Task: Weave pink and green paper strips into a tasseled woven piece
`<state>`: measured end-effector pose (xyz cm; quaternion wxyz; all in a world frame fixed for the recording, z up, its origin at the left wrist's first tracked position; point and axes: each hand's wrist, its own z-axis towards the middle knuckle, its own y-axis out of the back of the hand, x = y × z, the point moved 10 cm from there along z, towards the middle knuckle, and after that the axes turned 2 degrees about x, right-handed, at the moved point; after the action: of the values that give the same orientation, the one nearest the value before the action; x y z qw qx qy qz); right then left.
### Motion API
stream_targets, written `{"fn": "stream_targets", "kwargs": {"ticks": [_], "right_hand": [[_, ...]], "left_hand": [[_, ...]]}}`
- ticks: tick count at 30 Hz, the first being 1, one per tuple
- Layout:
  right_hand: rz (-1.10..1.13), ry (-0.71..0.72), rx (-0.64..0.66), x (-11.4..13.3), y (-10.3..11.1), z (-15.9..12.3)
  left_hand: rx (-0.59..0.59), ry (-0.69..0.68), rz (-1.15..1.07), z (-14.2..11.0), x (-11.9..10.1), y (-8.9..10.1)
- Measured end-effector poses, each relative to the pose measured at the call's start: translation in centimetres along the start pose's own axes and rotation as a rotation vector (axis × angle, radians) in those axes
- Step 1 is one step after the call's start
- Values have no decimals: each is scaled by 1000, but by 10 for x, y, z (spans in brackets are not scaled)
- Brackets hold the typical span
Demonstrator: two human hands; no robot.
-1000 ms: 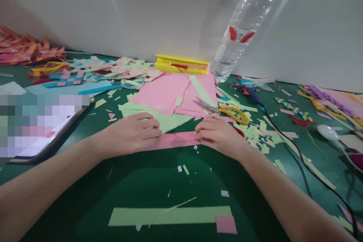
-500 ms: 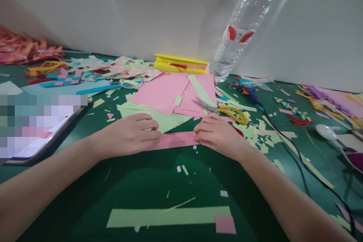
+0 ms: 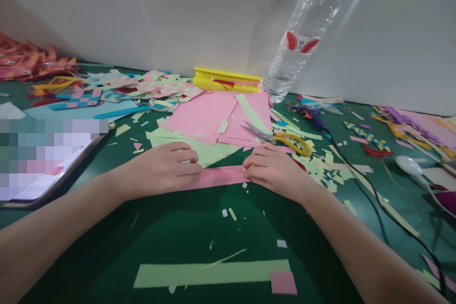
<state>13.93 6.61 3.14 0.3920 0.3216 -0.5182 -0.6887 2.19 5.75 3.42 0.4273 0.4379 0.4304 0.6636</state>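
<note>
A folded pink paper strip [image 3: 225, 176] lies on the green table between my two hands. My left hand [image 3: 166, 166] grips its left end, with curled fingers covering part of it. At the other end, the bent fingers of my right hand [image 3: 272, 171] pinch the strip and hide its tip. Scissors [image 3: 292, 142] with yellow handles lie just beyond my right hand, blades pointing left. Behind the strip are pink paper sheets [image 3: 199, 114] and a light green sheet [image 3: 213, 153]. Nearer to me lies a light green strip [image 3: 206, 273], a pink square [image 3: 283, 282] overlapping its right end.
A clear plastic bottle [image 3: 302, 42] leans against the wall behind a yellow tray [image 3: 228, 80]. A glue gun [image 3: 313, 116] trails a black cord along the right. At left lies a tablet-like device [image 3: 60, 175], partly blurred. Paper scraps [image 3: 331, 171] litter the table.
</note>
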Motion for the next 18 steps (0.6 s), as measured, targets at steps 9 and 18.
{"fn": "stream_targets", "kwargs": {"ticks": [9, 18], "right_hand": [[179, -120, -13, -8, 8, -5], [198, -145, 2, -16, 6, -9]], "left_hand": [[37, 62, -110, -1, 4, 1], [30, 129, -247, -10, 19, -6]]}}
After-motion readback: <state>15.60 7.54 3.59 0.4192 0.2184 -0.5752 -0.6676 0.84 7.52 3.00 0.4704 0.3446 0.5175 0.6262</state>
